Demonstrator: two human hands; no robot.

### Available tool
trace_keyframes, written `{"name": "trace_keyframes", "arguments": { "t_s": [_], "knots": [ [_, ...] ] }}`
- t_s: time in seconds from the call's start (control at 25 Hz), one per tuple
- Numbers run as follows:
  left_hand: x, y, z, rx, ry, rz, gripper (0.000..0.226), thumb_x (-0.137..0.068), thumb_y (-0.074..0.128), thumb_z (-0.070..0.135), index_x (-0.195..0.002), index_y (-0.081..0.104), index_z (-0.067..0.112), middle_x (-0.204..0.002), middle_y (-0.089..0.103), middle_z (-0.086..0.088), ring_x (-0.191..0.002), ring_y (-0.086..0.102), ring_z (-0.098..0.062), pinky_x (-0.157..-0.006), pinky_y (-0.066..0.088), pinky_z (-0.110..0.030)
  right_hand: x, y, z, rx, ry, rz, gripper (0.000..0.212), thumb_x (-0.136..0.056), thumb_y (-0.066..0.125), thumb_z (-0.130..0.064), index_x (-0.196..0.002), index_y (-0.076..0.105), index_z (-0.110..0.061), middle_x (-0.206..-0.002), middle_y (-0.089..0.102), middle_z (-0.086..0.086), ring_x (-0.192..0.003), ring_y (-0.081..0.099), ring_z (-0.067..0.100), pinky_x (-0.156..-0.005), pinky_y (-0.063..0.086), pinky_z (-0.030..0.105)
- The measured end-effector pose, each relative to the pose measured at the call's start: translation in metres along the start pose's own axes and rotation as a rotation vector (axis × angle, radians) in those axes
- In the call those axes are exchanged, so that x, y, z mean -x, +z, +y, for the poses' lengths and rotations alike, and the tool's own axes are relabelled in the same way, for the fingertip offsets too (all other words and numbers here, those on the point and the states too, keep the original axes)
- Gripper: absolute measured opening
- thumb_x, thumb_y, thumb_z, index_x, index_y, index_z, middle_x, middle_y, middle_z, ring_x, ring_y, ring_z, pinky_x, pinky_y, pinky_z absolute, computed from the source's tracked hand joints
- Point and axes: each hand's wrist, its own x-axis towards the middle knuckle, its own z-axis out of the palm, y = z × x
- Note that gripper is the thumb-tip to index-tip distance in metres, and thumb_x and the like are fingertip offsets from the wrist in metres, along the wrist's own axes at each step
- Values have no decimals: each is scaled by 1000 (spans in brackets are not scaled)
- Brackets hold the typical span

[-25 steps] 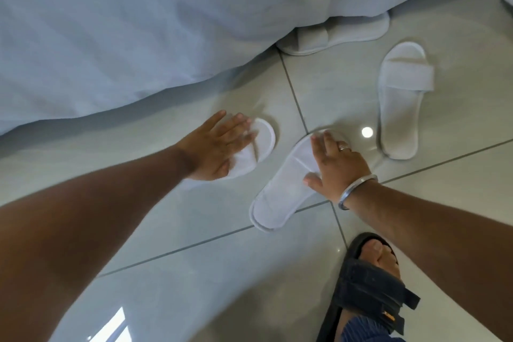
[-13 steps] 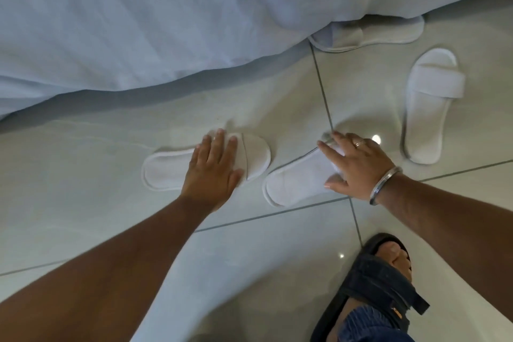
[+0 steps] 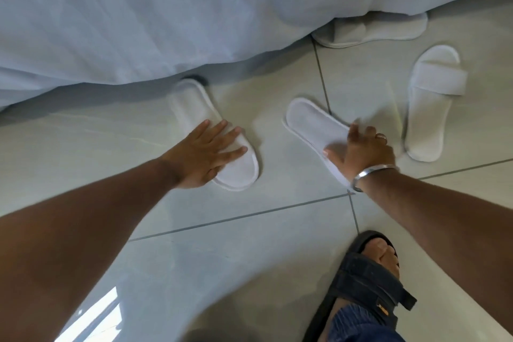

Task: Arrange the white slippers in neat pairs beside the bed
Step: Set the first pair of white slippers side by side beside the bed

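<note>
Fingers spread flat on left slipper, right hand pressing second slipper

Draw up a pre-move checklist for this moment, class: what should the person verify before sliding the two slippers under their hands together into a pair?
1. Left hand flat on the left slipper: ok.
2. Right hand pressing the middle slipper: ok.
3. Those two slippers parallel and touching: not ok; a gap of bare floor tile lies between them.
4. Strapped slipper paired: not ok, it lies alone on the right.
5. Fourth slipper clear of the bed sheet: not ok, partly covered.
6. Which slippers match as left and right: cannot tell.
</note>
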Motion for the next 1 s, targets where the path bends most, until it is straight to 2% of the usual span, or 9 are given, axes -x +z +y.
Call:
{"name": "trace_keyframes", "arguments": {
  "t_s": [0.08,0.16,0.24,0.36,0.44,0.56,0.72,0.84,1.0],
  "knots": [
    [-2,-5,10,-3,17,-12,72,-97,52,30,-158,14,33,-167,0,-12,-152,0,-39,-121,13,-58,-2,-4,-21,-98,-20,16,87,-81,40,-69,-140,32,-5,-122,47,28,-103,52,45,-79,47,46],
    [2,-7,23,62,-99,33,73,-98,47,31,-159,8,29,-167,-5,-11,-152,-5,-37,-122,10,-56,-2,-8,-32,-93,-127,92,78,-84,34,-65,-136,38,-7,-115,50,27,-97,54,45,-73,48,45],
    [4,-8,35,217,-377,112,69,-102,38,37,-159,3,24,-167,-7,-12,-152,-7,-36,-123,10,-55,-4,-10,-27,-93,-230,174,70,-87,40,-56,-138,39,-7,-119,52,26,-98,55,46,-74,49,47],
    [5,-6,47,413,-715,97,70,-102,35,46,-158,4,17,-166,-5,-17,-152,-1,-39,-123,8,-53,-2,-5,-17,-4,-531,135,78,-82,49,-60,-144,35,-15,-150,37,17,-125,45,43,-96,45,51],
    [8,-1,51,348,-692,64,71,-101,35,45,-158,3,16,-166,-5,-19,-151,1,-39,-123,8,-53,0,-3,-20,97,-694,64,89,-77,48,-68,-147,28,-18,-159,21,11,-141,28,37,-110,33,51],
    [26,4,49,243,-570,22,72,-101,33,43,-159,1,16,-166,-7,-16,-152,-3,-35,-123,5,-54,1,3,-43,106,-674,-7,95,-73,51,-70,-149,20,-21,-162,10,7,-147,11,30,-117,21,48],
    [52,10,45,188,-496,-19,76,-96,34,37,-158,1,7,-166,-7,-16,-153,-8,-30,-125,1,-47,3,1,-94,78,-606,11,97,-72,46,-75,-148,16,-22,-157,14,15,-139,23,38,-108,31,50],
    [70,16,41,229,-508,-47,92,-94,30,62,-157,-6,6,-165,-14,-14,-152,-13,-27,-125,-1,-43,0,-9,-132,137,-716,-9,103,-66,41,-81,-146,11,-23,-152,17,16,-131,30,40,-100,37,51],
    [112,33,19,175,-547,-57,113,-83,28,82,-156,-12,6,-165,-18,-15,-152,-15,-28,-124,-2,-45,-2,-11,-172,194,-887,-32,124,-53,52,-84,-148,11,-17,-156,15,13,-135,28,39,-105,35,49]
  ]
}}
